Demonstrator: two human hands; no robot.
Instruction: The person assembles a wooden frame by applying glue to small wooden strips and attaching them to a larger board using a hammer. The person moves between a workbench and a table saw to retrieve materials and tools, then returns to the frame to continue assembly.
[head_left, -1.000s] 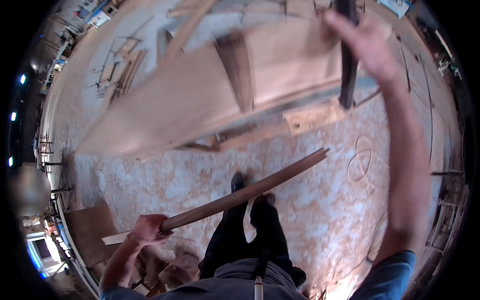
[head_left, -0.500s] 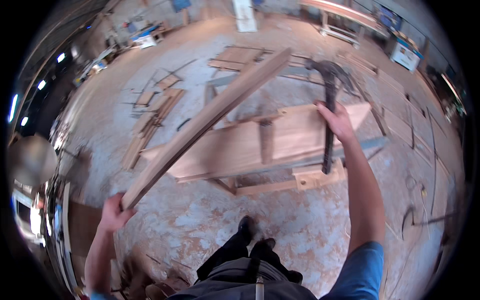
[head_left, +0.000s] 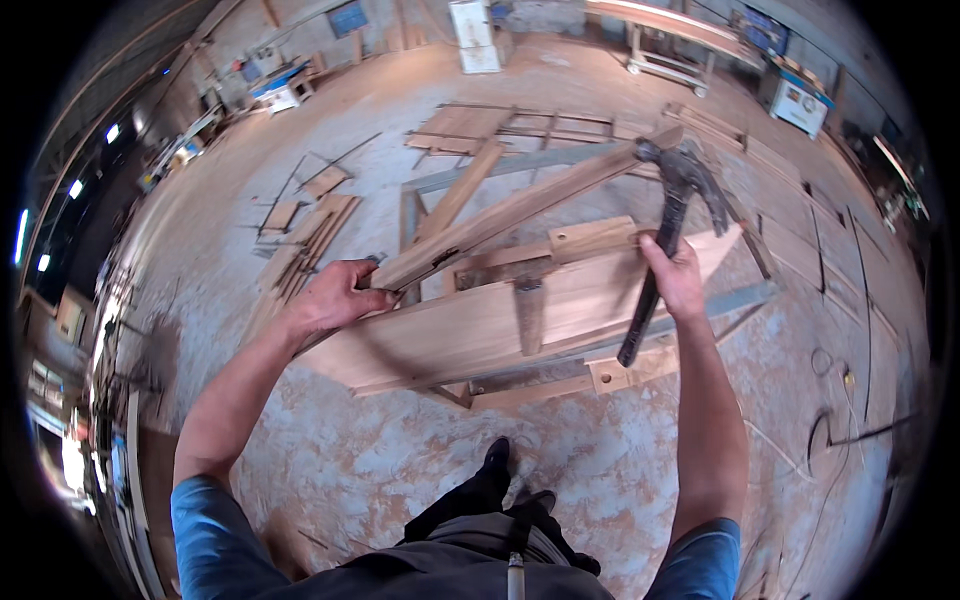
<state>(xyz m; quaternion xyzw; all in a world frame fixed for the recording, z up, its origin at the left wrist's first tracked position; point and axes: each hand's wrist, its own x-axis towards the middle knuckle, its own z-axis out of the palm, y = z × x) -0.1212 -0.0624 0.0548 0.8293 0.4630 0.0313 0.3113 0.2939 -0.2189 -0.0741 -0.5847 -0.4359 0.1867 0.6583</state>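
My left hand (head_left: 345, 295) is closed round the near end of a long wooden rail (head_left: 530, 210), which slants away up to the right. The rail's far end passes behind the head of a claw hammer (head_left: 684, 172). My right hand (head_left: 675, 277) grips the hammer by its dark handle, head up and handle end tilted down to the left. Below both hands lies a wide pale board (head_left: 440, 340) with a darker upright wooden piece (head_left: 529, 315) at its middle. Whether the rail touches the board is hard to tell.
A grey metal frame (head_left: 745, 294) supports the board. Two wooden blocks with holes sit beside it, one at the far side (head_left: 592, 236), one at the near side (head_left: 635, 368). Stacked timber (head_left: 320, 235) lies left. A cable (head_left: 775, 445) runs over the floor at right.
My left hand has moved right and away from me, bringing the rail over the board at a flatter slant. The hammer stays in my right hand, its handle end swung slightly left.
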